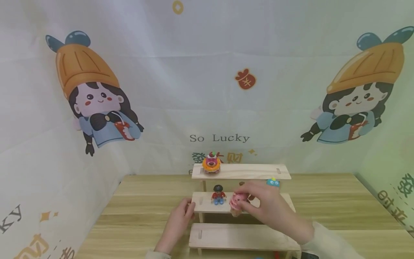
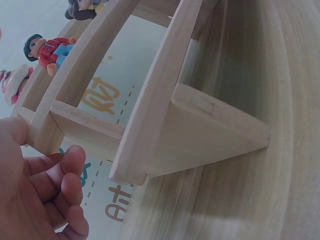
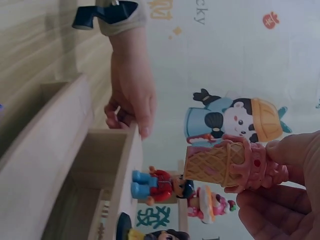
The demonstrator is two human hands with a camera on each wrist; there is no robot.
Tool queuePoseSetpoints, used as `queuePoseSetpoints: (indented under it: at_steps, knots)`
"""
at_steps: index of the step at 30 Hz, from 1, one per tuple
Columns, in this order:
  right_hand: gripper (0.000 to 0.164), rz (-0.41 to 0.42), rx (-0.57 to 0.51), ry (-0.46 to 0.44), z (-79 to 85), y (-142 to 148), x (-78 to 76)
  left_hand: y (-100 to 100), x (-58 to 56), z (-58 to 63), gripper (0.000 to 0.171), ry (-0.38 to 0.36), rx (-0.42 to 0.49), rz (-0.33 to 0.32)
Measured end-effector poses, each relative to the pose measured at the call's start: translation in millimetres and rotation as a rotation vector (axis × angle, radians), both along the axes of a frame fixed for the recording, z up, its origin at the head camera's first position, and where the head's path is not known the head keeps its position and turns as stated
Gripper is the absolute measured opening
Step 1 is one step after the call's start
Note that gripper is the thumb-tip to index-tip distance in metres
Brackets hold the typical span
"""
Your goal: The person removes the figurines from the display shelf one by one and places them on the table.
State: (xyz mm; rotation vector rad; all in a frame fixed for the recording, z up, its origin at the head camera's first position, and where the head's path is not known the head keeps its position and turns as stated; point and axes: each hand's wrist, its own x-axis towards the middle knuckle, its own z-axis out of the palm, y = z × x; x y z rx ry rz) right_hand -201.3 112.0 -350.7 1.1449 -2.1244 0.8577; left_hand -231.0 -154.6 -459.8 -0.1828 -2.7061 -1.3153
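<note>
My right hand (image 1: 270, 207) pinches a pink ice-cream-cone toy (image 3: 225, 162) by its pink top, thumb on one side and fingers on the other. In the head view the toy overlaps the middle step's front edge. My left hand (image 1: 179, 219) grips the left end of that middle step of a wooden tiered stand (image 1: 202, 205), thumb over the top and fingers curled below. A toy figure (image 1: 218, 195) with a dark hat, red jacket and blue trousers stands on the step between the hands. Another doll (image 2: 86, 9) with dark hair is partly cut off in the left wrist view.
On the top step sits a pink bear toy (image 1: 211, 165) in an orange ring. A blue toy (image 1: 273, 182) shows behind my right hand. The lowest step (image 1: 244, 237) lies nearest me on the wood-grain table (image 1: 139, 208). A printed curtain (image 1: 220, 97) encloses the back and sides.
</note>
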Motion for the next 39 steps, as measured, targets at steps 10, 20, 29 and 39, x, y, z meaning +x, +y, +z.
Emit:
queuePoseSetpoints:
  at_steps: [10,20,29,39]
  knots:
    - [0.024,0.067,0.084,-0.099,-22.7,4.1,20.3,-0.5,-2.0,-1.6,0.032,-0.003,-0.01,0.005]
    - [0.016,0.149,0.149,-0.099,-56.8,0.0,30.2,-0.1,-1.5,-1.5,0.033,-0.005,-0.013,0.006]
    - [0.015,0.2,0.308,-0.189,-85.1,-2.5,33.4,0.0,-0.6,-1.7,0.034,-0.009,-0.011,0.003]
    - [0.01,0.174,0.324,-0.281,-105.0,-10.9,39.8,0.5,-0.8,-0.6,0.034,-0.008,-0.008,0.007]
